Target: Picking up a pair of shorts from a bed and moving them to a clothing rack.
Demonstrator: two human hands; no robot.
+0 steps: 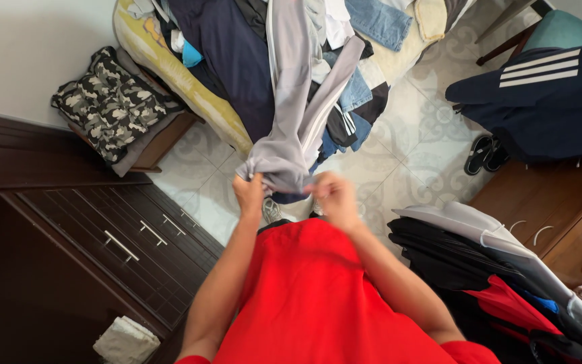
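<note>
Clothing heap [250, 61]: largest item, a mixed pile of dark navy, denim and white garments lying on a yellow-edged bed [170, 74] at the top of the view. Dark wooden drawer unit [122, 236]: lower left, metal bar handles, shut. Navy garment with white stripes [540, 94]: upper right, draped over a chair. Stack of folded clothes [493, 269]: lower right, black and red layers under a pale grey top piece, just beside the right arm. Camouflage bundle [112, 101]: left, resting on a low wooden stool. Grey track garment with white side stripes [298, 114]: long axis runs from the hands up and away, slightly right, its far end trailing onto the heap; the near end is bunched between both hands, above the tiled floor and in front of the red shirt. Black sandals [485, 154]: on the tiles, right. Left hand [249, 192]: fingers closed, pinching the bunched near hem at its left corner. Right hand [335, 195]: blurred, just beside the fabric's right corner; whether it is clamped on the cloth cannot be told. Both hands lie about equally near the hem, the left holding it.
</note>
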